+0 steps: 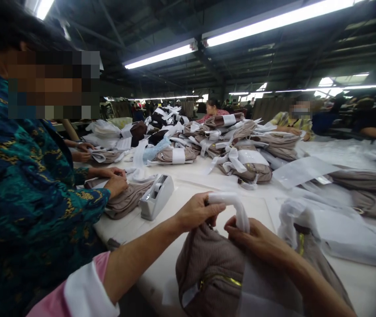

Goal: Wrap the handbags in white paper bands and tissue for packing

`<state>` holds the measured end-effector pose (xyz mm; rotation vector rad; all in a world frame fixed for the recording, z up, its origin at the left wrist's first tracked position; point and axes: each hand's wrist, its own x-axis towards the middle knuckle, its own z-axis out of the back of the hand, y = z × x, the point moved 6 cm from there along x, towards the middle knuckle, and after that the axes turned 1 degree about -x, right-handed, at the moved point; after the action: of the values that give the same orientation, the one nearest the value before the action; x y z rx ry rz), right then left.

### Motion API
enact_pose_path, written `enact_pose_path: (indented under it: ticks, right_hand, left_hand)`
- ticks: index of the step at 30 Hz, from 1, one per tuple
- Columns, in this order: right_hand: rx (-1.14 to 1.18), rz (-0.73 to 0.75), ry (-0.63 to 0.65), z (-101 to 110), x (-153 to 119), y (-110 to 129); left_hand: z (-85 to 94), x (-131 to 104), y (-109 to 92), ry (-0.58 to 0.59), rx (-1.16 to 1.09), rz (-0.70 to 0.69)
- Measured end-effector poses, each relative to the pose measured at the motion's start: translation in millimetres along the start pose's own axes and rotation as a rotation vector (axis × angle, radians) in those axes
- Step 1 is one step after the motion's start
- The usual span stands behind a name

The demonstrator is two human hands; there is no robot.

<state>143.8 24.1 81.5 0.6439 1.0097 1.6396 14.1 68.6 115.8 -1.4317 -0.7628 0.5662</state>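
A taupe ribbed bag [212,268] with a gold zipper stands at the table's front edge. Its handle [225,199] arches above it, wrapped in white translucent material. My left hand [202,212] is closed on the left end of the wrapped handle. On the right side, my right hand [252,233] pinches the handle's lower end, near the bag's top. A translucent sheet [267,286] hangs over the bag's right part, below my right forearm.
A grey tape dispenser [157,197] stands left of my hands. At the left a person in a teal patterned top [42,185] handles a taupe bag [122,200]. Wrapped bags [253,169] are piled behind. Another bag [316,251] is at the right.
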Motion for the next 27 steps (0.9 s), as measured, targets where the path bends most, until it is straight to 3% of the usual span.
enact_pose_path:
  ticks: [3,5,10,14,18,21,24,27]
  right_hand:
    - [-0.073,-0.009,-0.044,0,2,-3]
    - [-0.151,-0.007,-0.012,-3,5,-5]
    - [-0.304,0.065,0.007,-9,7,-2]
    - [-0.469,0.165,-0.05,-9,4,-3]
    - [-0.717,0.433,-0.165,-7,-4,-7]
    - [-0.773,0.608,-0.285,-6,-11,-7]
    - [-0.744,0.61,-0.327,-4,-11,-2]
    - [-0.667,0.472,-0.32,2,-11,7]
  left_hand:
    - [4.0,-6,15,0.012,-0.252,0.19]
    - [8.5,-9,16,0.037,-0.3,0.218]
    - [25.4,-13,7,0.138,-0.08,0.275]
    - [32.0,-27,-3,0.223,0.041,0.351]
    - [23.2,-51,-9,0.22,0.024,0.346]
    - [7.7,-67,-8,0.222,-0.038,0.315]
    - [-6.6,-75,-4,0.204,-0.091,0.304]
    - [-13.9,-77,-2,0.096,-0.157,0.238]
